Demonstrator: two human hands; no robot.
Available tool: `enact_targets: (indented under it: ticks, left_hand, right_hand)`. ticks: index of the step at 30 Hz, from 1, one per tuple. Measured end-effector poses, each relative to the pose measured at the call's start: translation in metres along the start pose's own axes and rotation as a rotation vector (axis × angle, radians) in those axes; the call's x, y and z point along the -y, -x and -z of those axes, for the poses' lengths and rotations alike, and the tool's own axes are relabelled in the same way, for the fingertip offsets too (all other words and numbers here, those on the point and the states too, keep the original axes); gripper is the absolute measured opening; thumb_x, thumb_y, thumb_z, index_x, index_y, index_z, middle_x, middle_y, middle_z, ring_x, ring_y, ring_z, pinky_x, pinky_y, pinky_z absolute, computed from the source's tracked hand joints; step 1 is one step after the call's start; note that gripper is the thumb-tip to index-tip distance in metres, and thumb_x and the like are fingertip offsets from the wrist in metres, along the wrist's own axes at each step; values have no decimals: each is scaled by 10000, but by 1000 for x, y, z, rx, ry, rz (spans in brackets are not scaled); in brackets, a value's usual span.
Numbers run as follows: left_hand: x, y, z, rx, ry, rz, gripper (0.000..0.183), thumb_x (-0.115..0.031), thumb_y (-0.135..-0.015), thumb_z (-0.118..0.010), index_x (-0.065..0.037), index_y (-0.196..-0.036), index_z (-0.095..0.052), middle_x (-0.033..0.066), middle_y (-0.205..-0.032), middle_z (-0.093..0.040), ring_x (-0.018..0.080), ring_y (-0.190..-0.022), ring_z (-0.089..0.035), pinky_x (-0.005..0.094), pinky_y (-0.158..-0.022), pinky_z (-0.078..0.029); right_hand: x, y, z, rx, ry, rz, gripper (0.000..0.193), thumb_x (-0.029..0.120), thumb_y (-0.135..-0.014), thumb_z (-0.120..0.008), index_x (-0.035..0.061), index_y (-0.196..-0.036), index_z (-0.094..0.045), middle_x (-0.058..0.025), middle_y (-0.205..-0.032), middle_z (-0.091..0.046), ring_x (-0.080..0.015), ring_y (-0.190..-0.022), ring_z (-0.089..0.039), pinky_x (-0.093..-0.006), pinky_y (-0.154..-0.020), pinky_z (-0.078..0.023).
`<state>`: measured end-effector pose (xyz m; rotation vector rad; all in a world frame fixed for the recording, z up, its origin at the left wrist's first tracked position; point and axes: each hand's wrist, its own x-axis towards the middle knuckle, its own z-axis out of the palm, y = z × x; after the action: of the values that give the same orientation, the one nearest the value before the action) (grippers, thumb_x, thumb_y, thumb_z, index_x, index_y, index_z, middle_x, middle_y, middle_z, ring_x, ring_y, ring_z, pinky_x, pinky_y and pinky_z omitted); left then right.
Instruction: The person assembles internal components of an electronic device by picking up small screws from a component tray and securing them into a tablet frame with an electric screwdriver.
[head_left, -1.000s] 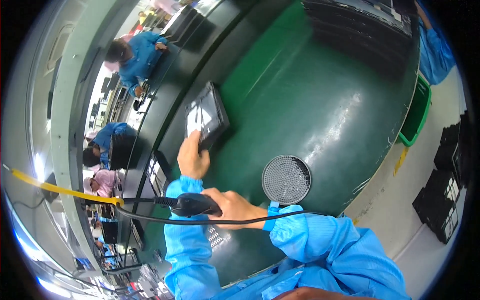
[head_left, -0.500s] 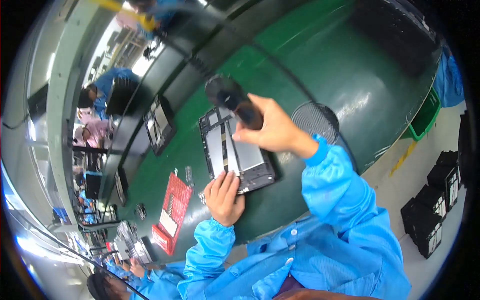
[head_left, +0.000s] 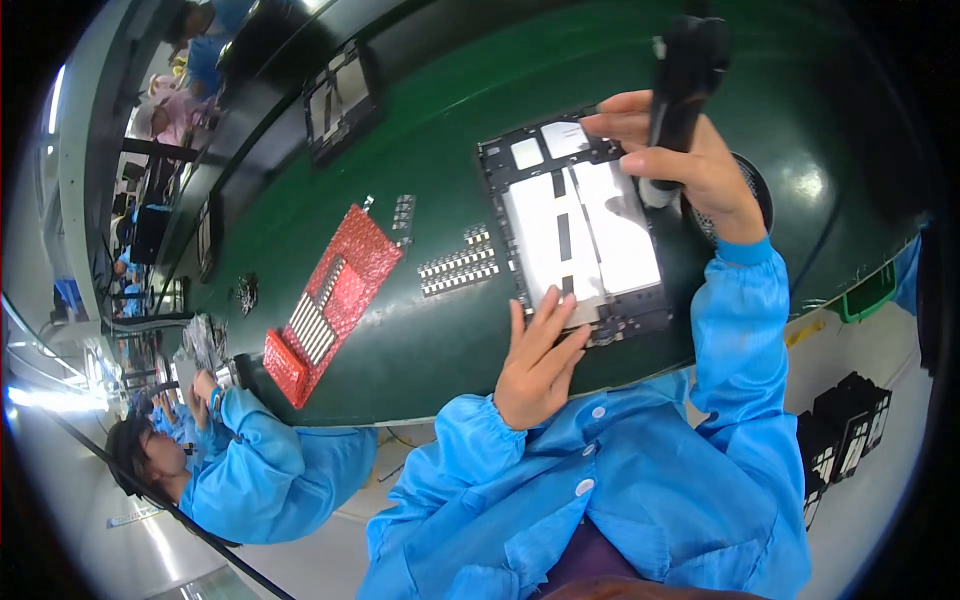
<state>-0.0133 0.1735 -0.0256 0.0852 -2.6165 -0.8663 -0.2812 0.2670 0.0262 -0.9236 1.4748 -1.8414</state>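
An opened tablet point(head_left: 633, 240) lies on the green bench in front of me, its black frame and bright silver battery panels facing up. My left hand point(head_left: 541, 362) rests on its near edge, with fingers spread and pressing lightly on the frame. My right hand point(head_left: 705, 180) is closed round a black electric screwdriver point(head_left: 688, 85), held upright at the tablet's far right side. The tool's lower end shows beside the thumb; whether its tip touches anything is hidden. Partly behind my right wrist sits a round black ridged dish point(head_left: 757, 190).
Left of the tablet lie rows of small parts point(head_left: 458, 272) and red bubble wrap point(head_left: 362, 245) with metal strips point(head_left: 312, 330) on it. Another opened tablet point(head_left: 340, 100) stands farther back. A co-worker point(head_left: 265, 460) in blue sits at the left. A green bin point(head_left: 868, 297) is at the right.
The view has turned, so the bench appears rotated. My right hand with the screwdriver has moved from above the tablet's middle to its far right side. My left hand stays at the near edge.
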Motion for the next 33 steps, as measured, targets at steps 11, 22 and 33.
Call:
enact_targets:
  ticks: [11, 22, 33]
  left_hand:
    - [89, -71, 74, -143, -38, 430, 302, -122, -702, -751, -3, -962, -656, 118, -801, -646, 178, -604, -593, 291, -541, -468]
    - [127, -105, 97, 307, 241, 656, 360, -108, -568, -849, 25, -840, -655, 102, -747, -662, 153, -692, -640, 279, -637, -518]
    - [101, -100, 89, 232, -229, 556, 146, -64, -635, -760, -13, -717, -650, 125, -777, -663, 260, -683, -642, 344, -606, -502]
  right_hand:
    - [3, 3, -10, -518, 255, 193, 483, 159, -782, -729, -24, -1175, -519, -6, -655, -542, -110, -604, -558, -235, -593, -433]
    - [0, 10, -9, -573, 270, 171, 402, 105, -783, -714, -2, -1136, -553, 3, -671, -543, -88, -578, -541, -231, -550, -411]
    - [4, 3, -30, -557, 251, 422, 430, 71, -794, -692, 20, -1174, -498, -86, -961, -622, -150, -893, -595, -262, -805, -470]
